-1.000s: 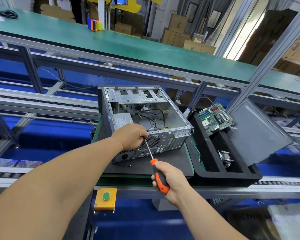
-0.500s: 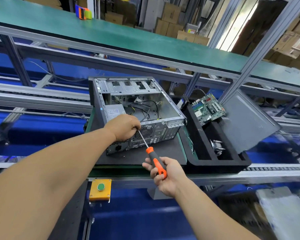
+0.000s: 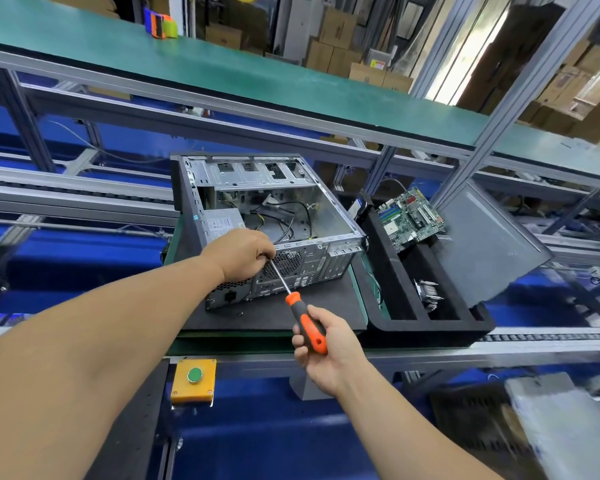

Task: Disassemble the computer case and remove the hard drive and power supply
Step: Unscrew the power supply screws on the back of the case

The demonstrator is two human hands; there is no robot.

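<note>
An open metal computer case (image 3: 329, 216) lies on its side on a dark mat (image 3: 281, 313). Its power supply (image 3: 222, 223) sits in the near-left corner with loose cables beside it. My left hand (image 3: 241, 254) rests at the case's rear panel, fingers curled round the tip end of a screwdriver's shaft. My right hand (image 3: 326, 344) grips the orange-and-black screwdriver (image 3: 305, 320) by its handle; the shaft points up-left to the rear panel. The tip is hidden under my left hand. A small screw (image 3: 240, 313) lies on the mat by the case.
A black foam tray (image 3: 430, 323) on the right holds a green motherboard (image 3: 409, 218) and a heatsink (image 3: 428, 294). The grey side panel (image 3: 489, 244) leans behind it. A yellow box with a green button (image 3: 194, 375) sits below the mat. A green shelf (image 3: 257, 81) runs above.
The view has shifted slightly. Both hands keep their hold on the screwdriver at the rear panel; my right hand has turned a little on the handle.
</note>
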